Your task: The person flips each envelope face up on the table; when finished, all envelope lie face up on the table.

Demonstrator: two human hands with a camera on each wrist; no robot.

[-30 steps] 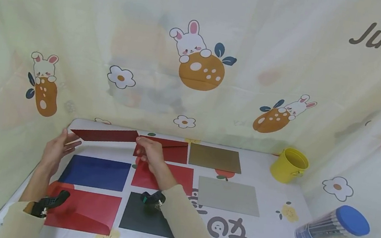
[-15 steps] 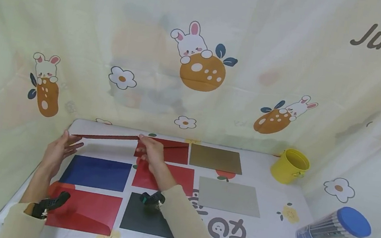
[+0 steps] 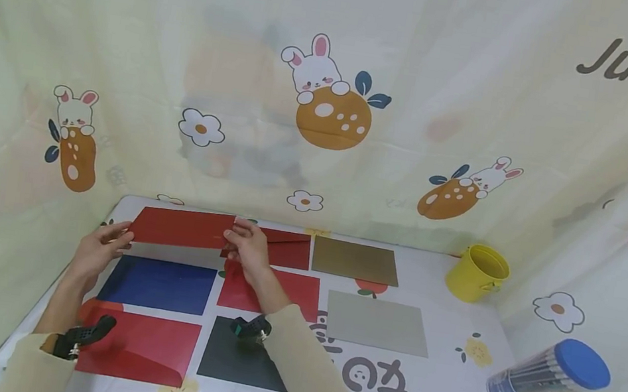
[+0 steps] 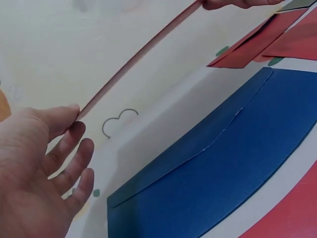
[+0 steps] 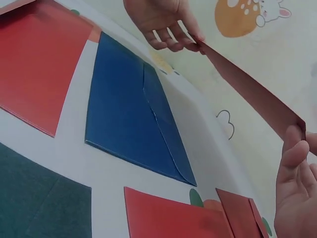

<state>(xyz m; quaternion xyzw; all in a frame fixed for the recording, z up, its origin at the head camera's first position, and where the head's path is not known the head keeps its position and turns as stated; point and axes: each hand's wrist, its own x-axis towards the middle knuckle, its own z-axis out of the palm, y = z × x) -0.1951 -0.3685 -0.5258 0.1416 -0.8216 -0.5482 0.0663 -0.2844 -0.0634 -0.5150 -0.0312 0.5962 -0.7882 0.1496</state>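
Note:
Above the far left of the table, both hands hold a red envelope (image 3: 179,228) by its two short ends. My left hand (image 3: 95,252) pinches the left end between thumb and forefinger, its other fingers loosely spread, as the left wrist view shows. At the other end, my right hand (image 3: 250,251) grips a corner with thumb and fingers. Seen from the left wrist the held envelope is nearly edge-on. Below it lies a blue envelope (image 3: 157,284) with its flap (image 5: 163,119) folded over. Behind the right hand, another red envelope (image 3: 288,252) lies flat.
Several more envelopes lie in rows: red (image 3: 139,345), dark green (image 3: 225,358), red (image 3: 300,294), gold (image 3: 356,260) and silver-grey (image 3: 377,323). A yellow bucket (image 3: 467,281) and a blue-lidded tub of pens (image 3: 541,379) stand at the right. A printed curtain (image 3: 410,29) surrounds the table.
Between the hands, the held red envelope has turned from its dark side through edge-on to its bright red face. The hands have shifted only slightly; the other envelopes lie as before.

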